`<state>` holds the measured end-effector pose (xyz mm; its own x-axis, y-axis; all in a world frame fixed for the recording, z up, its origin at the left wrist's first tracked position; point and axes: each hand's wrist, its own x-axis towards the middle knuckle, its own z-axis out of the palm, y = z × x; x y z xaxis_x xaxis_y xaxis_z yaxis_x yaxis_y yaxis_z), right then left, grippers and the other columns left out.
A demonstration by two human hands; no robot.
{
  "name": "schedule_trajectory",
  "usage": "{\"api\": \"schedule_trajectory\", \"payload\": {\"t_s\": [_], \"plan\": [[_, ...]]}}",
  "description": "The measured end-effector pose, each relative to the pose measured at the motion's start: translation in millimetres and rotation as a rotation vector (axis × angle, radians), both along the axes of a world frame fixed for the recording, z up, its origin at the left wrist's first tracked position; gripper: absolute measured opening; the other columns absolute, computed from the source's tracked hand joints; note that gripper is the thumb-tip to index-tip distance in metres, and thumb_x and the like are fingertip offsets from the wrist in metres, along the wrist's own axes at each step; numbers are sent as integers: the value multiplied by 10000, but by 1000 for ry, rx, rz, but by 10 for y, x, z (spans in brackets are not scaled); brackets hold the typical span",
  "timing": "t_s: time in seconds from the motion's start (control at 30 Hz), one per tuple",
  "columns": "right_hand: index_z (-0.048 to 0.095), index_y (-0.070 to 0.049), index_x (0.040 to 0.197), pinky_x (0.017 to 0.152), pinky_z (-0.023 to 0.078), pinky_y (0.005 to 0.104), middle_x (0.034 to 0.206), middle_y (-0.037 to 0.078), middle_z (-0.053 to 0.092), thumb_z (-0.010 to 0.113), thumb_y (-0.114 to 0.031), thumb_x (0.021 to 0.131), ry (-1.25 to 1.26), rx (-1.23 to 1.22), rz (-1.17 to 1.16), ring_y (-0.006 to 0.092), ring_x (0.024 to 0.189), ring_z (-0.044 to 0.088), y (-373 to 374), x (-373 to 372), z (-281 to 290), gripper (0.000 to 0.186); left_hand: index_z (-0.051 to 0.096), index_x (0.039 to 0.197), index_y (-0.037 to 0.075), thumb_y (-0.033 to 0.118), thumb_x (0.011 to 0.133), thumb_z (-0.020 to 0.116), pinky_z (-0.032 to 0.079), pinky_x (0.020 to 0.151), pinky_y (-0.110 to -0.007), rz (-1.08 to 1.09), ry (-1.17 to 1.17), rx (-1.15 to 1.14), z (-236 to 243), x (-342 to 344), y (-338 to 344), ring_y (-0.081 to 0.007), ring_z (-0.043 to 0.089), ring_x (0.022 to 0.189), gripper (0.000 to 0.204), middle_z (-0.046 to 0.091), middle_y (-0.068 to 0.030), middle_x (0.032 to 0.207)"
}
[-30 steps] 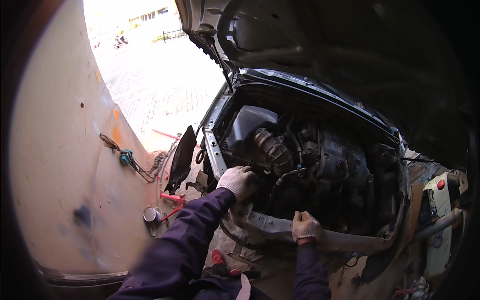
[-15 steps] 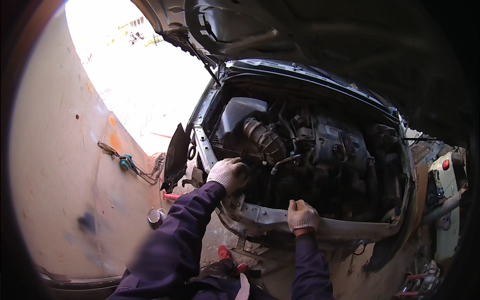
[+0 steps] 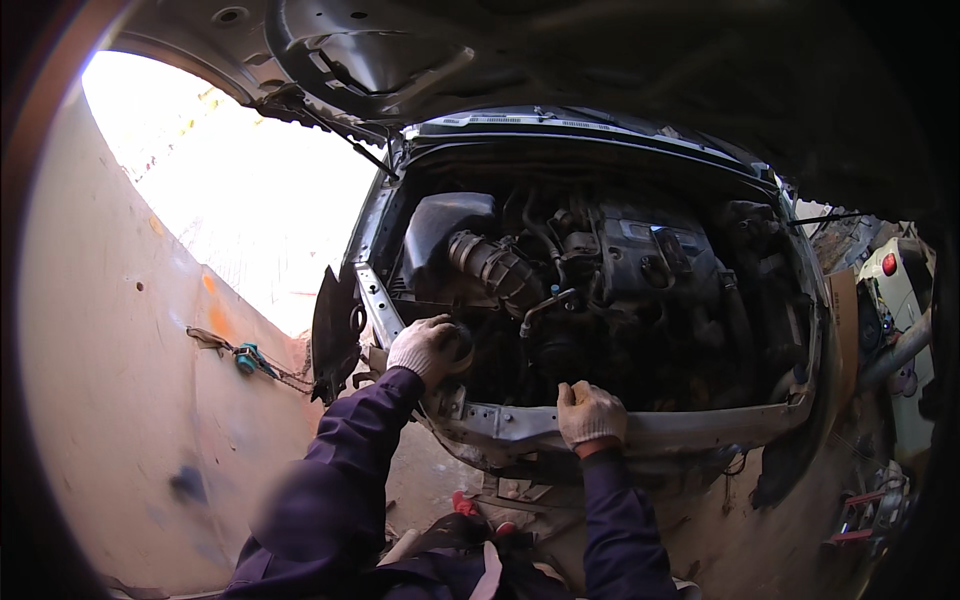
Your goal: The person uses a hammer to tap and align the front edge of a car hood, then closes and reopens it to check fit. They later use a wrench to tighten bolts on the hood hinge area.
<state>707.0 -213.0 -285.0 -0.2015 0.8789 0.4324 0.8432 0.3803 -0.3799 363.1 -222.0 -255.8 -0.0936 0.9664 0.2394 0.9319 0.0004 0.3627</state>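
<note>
A car's open engine bay lies in front of me. My left hand (image 3: 427, 350), in a pale knitted glove, is at its near left corner, with the fingers curled round a dark, rounded part (image 3: 459, 348) that I cannot make out in the shadow. My right hand (image 3: 592, 414), also gloved, is closed over the top edge of the metal front crossbar (image 3: 690, 428). Beyond my left hand sit a black air filter box (image 3: 440, 228) and its ribbed intake hose (image 3: 500, 270). The dark engine cover (image 3: 650, 255) is farther right.
The raised hood (image 3: 620, 60) hangs over the far side, held near its left corner by a thin strut (image 3: 365, 155). A pale wall (image 3: 110, 380) runs along the left, with a teal chain hoist (image 3: 248, 358) beside it. At the right stand a cardboard sheet (image 3: 843, 330) and a light-coloured body panel (image 3: 905, 350).
My view has shifted, so the car sits a little farther left and the hood fills more of the top. Both hands keep their places on the car.
</note>
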Motion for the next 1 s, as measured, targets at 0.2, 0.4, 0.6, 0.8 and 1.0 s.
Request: {"api": "schedule_trajectory", "payload": {"t_s": [0.2,0.4,0.6,0.8,1.0], "plan": [[700,-132,776,766,603,501,778,110,765,757,-395,1012,-5,-37,-17,350,754,757,-7,-4,10,358,856,1216,125,313,1016,743,566,1157,-457,14,-15,4,-31,2,1,-344,702,1344,297,762,-94,1469],[711,-131,787,782,605,500,798,114,775,746,-411,1023,-8,-59,-23,348,771,765,-14,0,19,368,860,1204,128,271,1015,746,577,1147,-459,1,-6,-8,-18,-4,5,-351,707,1338,264,763,-96,1469],[712,-130,787,788,606,501,802,113,777,744,-417,1026,-13,-63,-27,344,777,768,-8,-5,6,376,859,1196,123,250,1012,741,578,1144,-463,-10,-13,6,-21,-8,-1,-356,708,1336,253,765,-100,1463],[711,-129,779,767,604,500,787,115,772,756,-404,1017,4,-24,-21,349,752,762,-1,-1,-12,366,857,1183,112,284,1005,741,574,1142,-458,-17,-2,25,-21,-12,-2,-349,713,1323,273,769,-95,1453],[704,-139,790,762,606,503,791,102,762,776,-364,1022,10,-15,-24,355,769,756,-8,0,-14,332,853,1183,103,291,1013,728,571,1144,-461,-24,-22,27,-32,-14,-3,-350,710,1325,282,772,-98,1443]]}}
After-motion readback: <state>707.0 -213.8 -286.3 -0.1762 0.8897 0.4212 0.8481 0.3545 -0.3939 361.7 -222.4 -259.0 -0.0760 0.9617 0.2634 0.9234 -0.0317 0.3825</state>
